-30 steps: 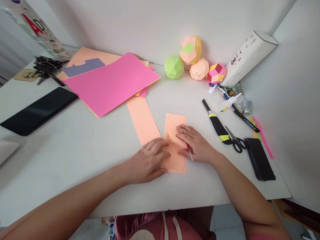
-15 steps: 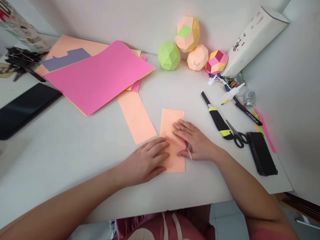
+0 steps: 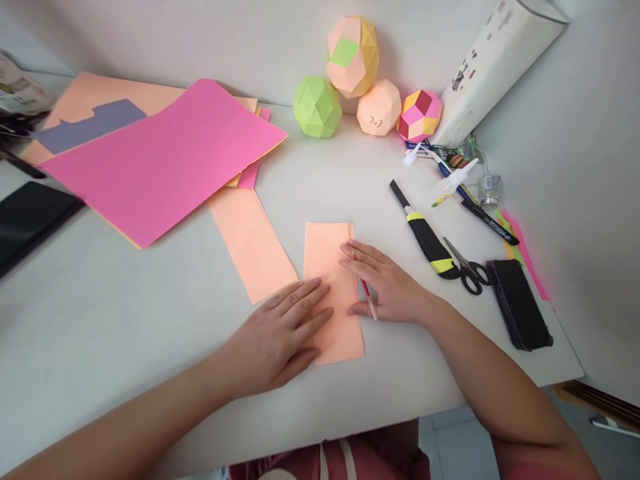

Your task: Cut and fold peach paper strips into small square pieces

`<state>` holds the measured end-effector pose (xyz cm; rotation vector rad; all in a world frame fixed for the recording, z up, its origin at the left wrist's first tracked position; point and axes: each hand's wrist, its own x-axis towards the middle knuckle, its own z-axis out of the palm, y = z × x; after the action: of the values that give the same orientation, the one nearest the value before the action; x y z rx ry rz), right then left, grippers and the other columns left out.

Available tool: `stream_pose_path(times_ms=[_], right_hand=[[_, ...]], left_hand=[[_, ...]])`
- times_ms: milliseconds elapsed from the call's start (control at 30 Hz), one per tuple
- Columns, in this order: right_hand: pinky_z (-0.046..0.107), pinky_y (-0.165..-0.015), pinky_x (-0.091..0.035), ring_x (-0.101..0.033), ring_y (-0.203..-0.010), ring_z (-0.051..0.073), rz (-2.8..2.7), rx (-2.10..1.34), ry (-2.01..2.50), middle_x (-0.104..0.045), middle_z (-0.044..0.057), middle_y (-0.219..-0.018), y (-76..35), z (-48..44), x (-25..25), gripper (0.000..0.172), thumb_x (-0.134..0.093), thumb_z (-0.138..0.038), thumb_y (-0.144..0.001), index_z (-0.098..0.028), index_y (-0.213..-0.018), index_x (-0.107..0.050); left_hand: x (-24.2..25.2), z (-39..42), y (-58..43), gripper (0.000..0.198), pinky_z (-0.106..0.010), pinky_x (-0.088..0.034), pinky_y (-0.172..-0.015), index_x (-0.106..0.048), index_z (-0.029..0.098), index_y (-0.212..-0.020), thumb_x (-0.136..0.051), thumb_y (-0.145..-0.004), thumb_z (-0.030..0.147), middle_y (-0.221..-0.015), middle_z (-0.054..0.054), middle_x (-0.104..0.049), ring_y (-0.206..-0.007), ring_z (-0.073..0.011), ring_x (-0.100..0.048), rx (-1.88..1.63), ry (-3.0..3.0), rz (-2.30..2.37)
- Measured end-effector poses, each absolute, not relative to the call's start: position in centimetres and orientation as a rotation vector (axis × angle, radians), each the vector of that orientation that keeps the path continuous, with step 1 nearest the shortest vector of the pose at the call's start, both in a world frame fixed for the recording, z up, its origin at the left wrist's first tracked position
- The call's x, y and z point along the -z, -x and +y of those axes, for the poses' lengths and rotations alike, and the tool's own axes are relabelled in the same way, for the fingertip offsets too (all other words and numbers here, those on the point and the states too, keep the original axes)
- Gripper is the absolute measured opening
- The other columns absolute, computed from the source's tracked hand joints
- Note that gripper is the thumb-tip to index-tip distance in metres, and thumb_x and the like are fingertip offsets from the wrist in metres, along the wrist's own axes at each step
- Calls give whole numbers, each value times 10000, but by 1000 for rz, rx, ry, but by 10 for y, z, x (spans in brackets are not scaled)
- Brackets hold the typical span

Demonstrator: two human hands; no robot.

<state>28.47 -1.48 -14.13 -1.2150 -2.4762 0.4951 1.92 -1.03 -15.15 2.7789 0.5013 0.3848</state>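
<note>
A folded peach-coloured paper (image 3: 330,293) lies upright in front of me on the white table. My left hand (image 3: 285,327) rests flat on its left side, fingers spread. At its right edge is my right hand (image 3: 387,283), fingers stretched over the border and thumb near the lower edge. A thin red-and-clear pen (image 3: 367,293) is tucked between the right hand's fingers, its upper end showing between them. Just left of the folded paper lies a peach paper strip (image 3: 255,247), its lower end close to my left fingers.
Pink sheets (image 3: 170,160) cover the back left, beside a black tablet-like object (image 3: 35,217). Several paper balls (image 3: 317,107) stand along the wall. On the right are a utility knife (image 3: 430,243), scissors (image 3: 470,270), a glue bottle (image 3: 455,181) and a black phone (image 3: 520,303).
The view has shifted a little to the right. My left hand now lies flatter on the folded paper, which has turned slightly. The pen remains in my right hand.
</note>
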Motion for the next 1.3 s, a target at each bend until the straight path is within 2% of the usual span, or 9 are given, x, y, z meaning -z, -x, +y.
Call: stream_pose_path(times_ms=[267, 400, 767, 1033, 1300], right_hand=[[519, -1150, -289, -266, -1424, 272, -2461, -507, 1237, -399, 182, -1477, -291, -20, 141, 712, -697, -421, -813, -165, -1397, -379], [530, -1131, -324, -288, -1413, 294, -2434, -504, 1202, -426, 215, -1446, -290, -20, 140, 660, -687, -395, -826, -124, -1363, -415], [566, -1088, -382, -301, -1402, 325, -2400, -490, 1201, -430, 216, -1441, -290, -20, 139, 664, -664, -390, -849, -147, -1399, -383], [553, -1100, -367, -289, -1408, 314, -2402, -510, 1209, -429, 221, -1437, -290, -20, 139, 639, -662, -405, -848, -136, -1370, -410], [542, -1143, -298, -233, -1429, 325, -2451, -470, 1259, -381, 239, -1469, -287, -23, 140, 866, -740, -509, -741, -100, -1406, -364]], left_hand=[[152, -10, -20, 490, -504, -306, -1132, -420, 114, -1404, -452, -938, 263, -1537, -141, -305, -1432, -328, -219, -362, -2796, 520], [152, -11, -20, 482, -482, -304, -1136, -431, 104, -1398, -447, -938, 249, -1539, -142, -299, -1431, -323, -225, -351, -2818, 554], [150, -10, -22, 473, -482, -388, -1077, -471, 81, -1358, -449, -941, 302, -1502, -186, -357, -1405, -330, -288, -376, -2840, 562], [153, -11, -21, 477, -491, -342, -1106, -450, 68, -1365, -440, -949, 301, -1523, -194, -311, -1423, -329, -242, -346, -2831, 567], [153, -11, -20, 485, -491, -366, -1093, -430, 77, -1375, -447, -948, 307, -1514, -195, -330, -1421, -323, -249, -357, -2802, 576]])
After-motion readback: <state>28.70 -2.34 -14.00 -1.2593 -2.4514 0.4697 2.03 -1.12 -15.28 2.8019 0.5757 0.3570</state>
